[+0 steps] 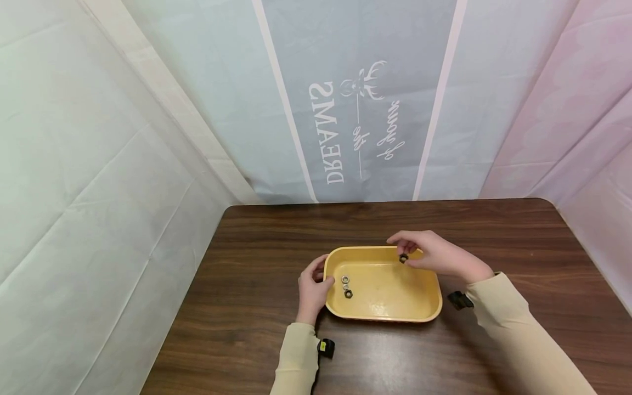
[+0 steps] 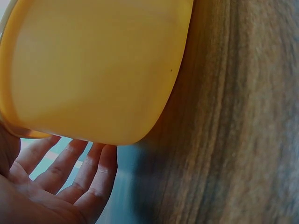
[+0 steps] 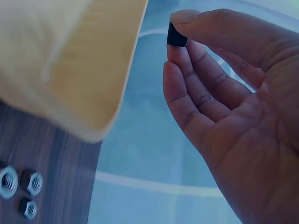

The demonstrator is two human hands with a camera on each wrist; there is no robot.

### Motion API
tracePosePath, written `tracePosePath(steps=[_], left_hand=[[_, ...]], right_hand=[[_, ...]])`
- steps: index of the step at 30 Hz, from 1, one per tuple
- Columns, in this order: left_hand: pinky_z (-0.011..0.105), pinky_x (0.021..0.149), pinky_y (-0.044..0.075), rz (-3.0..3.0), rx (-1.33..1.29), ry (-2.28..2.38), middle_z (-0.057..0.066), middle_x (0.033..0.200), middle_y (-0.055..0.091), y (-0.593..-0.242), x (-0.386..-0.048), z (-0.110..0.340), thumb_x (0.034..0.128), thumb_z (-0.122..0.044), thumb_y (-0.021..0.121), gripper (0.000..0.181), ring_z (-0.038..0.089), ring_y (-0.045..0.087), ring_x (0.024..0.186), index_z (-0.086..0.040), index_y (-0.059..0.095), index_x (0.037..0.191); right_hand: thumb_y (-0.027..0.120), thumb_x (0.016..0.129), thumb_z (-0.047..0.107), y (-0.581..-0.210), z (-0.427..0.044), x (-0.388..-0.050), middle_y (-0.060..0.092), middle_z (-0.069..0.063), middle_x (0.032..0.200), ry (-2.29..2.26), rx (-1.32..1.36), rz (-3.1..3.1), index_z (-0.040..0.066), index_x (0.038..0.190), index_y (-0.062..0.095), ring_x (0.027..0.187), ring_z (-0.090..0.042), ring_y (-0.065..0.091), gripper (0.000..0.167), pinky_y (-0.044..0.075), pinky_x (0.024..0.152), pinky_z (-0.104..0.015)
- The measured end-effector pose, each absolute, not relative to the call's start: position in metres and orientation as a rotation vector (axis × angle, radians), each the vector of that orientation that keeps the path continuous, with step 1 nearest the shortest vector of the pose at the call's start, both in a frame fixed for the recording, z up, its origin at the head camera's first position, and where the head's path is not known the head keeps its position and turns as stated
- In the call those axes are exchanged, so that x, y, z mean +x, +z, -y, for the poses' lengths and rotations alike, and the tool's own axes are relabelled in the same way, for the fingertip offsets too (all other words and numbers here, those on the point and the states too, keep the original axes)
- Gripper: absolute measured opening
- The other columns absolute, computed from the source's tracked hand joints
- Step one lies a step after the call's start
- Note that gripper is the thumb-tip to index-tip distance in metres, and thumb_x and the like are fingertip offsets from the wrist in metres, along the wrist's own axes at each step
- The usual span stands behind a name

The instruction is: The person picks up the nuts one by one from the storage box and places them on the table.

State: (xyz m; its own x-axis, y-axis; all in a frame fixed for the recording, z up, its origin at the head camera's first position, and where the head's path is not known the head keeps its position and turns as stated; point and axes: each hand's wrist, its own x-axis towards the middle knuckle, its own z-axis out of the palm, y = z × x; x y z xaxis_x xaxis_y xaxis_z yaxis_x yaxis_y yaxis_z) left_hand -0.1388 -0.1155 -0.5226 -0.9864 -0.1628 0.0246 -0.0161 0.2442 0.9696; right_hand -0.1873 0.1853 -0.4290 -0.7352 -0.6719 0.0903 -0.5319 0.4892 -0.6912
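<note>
A yellow tray (image 1: 380,318) lies on the table. At its left end my left hand (image 1: 312,291) holds the wall, thumb over the rim and fingers outside; the left wrist view shows those fingers (image 2: 96,179) against the tray's outer side (image 2: 93,70). My right hand (image 1: 434,253) pinches a dark nut (image 1: 404,258) above the tray's far right part. In the right wrist view the dark nut (image 3: 176,36) sits between thumb and fingertips of the right hand (image 3: 243,107). Inside the tray's left part lie a dark nut (image 1: 348,294) and two silvery pieces (image 1: 345,279).
Silvery nuts (image 3: 32,182) lie on the wooden table (image 3: 60,163) beside the tray in the right wrist view; the head view does not show them. Behind the table (image 1: 276,230) hangs a printed cloth (image 1: 375,181), with a white cloth at the left (image 1: 99,192).
</note>
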Motion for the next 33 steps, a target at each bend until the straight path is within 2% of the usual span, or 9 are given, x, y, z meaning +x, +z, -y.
tracePosePath(steps=[9,14,21,27,33], left_hand=[[0.032,0.063,0.055,2.356,0.136,-1.862,0.01,0.105,0.066,-0.523,-0.139,0.116,0.0722,0.012,0.064,0.055,0.025,0.063,0.082,-0.016,0.067,0.12],[0.029,0.063,0.054,2.377,0.143,-1.843,0.007,0.104,0.067,-0.523,-0.139,0.116,0.0724,0.01,0.064,0.055,0.021,0.063,0.08,-0.018,0.067,0.12],[0.03,0.06,0.055,2.368,0.102,-1.814,0.011,0.103,0.066,-0.523,-0.138,0.115,0.0711,0.009,0.063,0.054,0.021,0.064,0.078,-0.013,0.066,0.12],[0.029,0.062,0.054,2.391,0.153,-1.832,0.008,0.104,0.066,-0.523,-0.138,0.116,0.0726,0.009,0.063,0.055,0.018,0.062,0.079,-0.019,0.067,0.12],[0.029,0.062,0.054,2.395,0.163,-1.833,0.007,0.104,0.066,-0.523,-0.138,0.116,0.0729,0.009,0.063,0.055,0.018,0.062,0.079,-0.02,0.067,0.12]], right_hand=[[0.069,0.077,-0.009,-0.436,-0.209,-0.183,0.062,0.001,0.091,-1.058,-1.037,-2.605,0.005,0.123,0.057,0.084,-0.014,0.059,0.049,0.051,0.072,-0.037],[0.07,0.075,-0.012,-0.44,-0.224,-0.18,0.063,0.0,0.09,-1.085,-1.019,-2.637,0.005,0.122,0.057,0.082,-0.013,0.06,0.052,0.052,0.073,-0.038],[0.074,0.072,-0.012,-0.443,-0.247,-0.176,0.063,0.001,0.089,-1.087,-1.007,-2.724,0.006,0.121,0.058,0.081,-0.013,0.061,0.055,0.053,0.07,-0.036],[0.074,0.068,-0.014,-0.45,-0.264,-0.171,0.063,0.001,0.086,-1.091,-1.019,-2.791,0.007,0.118,0.059,0.077,-0.012,0.06,0.057,0.052,0.066,-0.031],[0.076,0.065,-0.015,-0.462,-0.278,-0.169,0.062,0.002,0.084,-1.096,-1.033,-2.842,0.005,0.116,0.06,0.077,-0.011,0.059,0.057,0.053,0.068,-0.029]])
